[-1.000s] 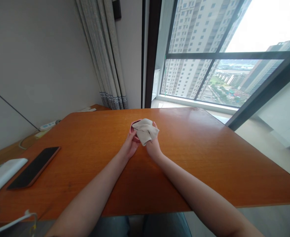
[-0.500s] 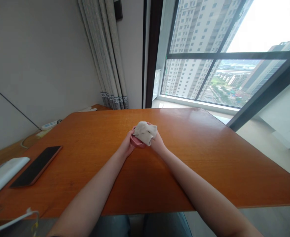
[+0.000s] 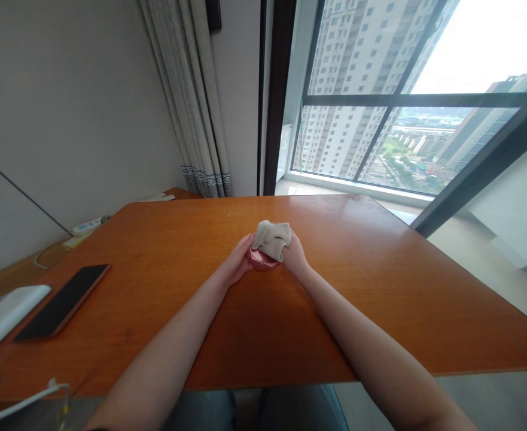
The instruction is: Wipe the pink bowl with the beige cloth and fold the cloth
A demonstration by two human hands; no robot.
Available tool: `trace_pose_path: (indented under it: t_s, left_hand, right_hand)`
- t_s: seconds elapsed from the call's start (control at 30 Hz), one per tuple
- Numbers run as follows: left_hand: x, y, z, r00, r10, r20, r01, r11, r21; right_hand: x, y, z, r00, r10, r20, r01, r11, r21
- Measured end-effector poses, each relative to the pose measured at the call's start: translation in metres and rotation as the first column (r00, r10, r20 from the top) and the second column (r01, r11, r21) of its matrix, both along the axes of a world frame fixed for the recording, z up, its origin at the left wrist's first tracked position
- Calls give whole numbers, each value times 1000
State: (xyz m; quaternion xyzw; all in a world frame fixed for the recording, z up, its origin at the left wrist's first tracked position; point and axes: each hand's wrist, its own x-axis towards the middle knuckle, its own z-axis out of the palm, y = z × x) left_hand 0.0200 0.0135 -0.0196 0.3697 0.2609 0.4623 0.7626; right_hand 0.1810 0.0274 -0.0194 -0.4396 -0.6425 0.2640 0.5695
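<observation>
Above the middle of the wooden table, my left hand (image 3: pixel 240 258) is closed around the left side of a small pink bowl (image 3: pixel 261 261). A crumpled light grey cloth (image 3: pixel 274 238) covers the bowl's top and right side. My right hand (image 3: pixel 295 254) grips the cloth from the right, its fingers mostly hidden behind and under the fabric. Only the front rim and wall of the bowl show; its inside is hidden by the cloth. Both forearms reach forward from the table's near edge.
On the table's (image 3: pixel 164 239) left side lies a dark flat tablet-like slab (image 3: pixel 63 303), beside a white object (image 3: pixel 12 311). A power strip (image 3: pixel 88 225) rests by the wall. A white cable (image 3: pixel 25 400) hangs at the lower left. A large window stands beyond.
The bowl and the cloth have shifted slightly to the right with both hands. The cloth has moved across the bowl, and more of the bowl's front now shows.
</observation>
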Motion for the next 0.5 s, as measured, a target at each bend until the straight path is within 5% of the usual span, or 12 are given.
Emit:
trace_pose_path:
  t_s: [0.1,0.27,0.5]
  left_hand:
    - [0,3,-3,995,78,-69,-78,997,9]
    - [1,5,-2,965,229,125,-230,973,-6]
    - [-3,1,9,992,120,24,-120,992,-32]
  right_hand:
    - [-4,0,-2,998,62,30,-61,998,-26]
    - [-25,-11,-3,990,47,-130,-48,999,-4]
    - [-18,-8,-1,991,25,-129,-15,996,83]
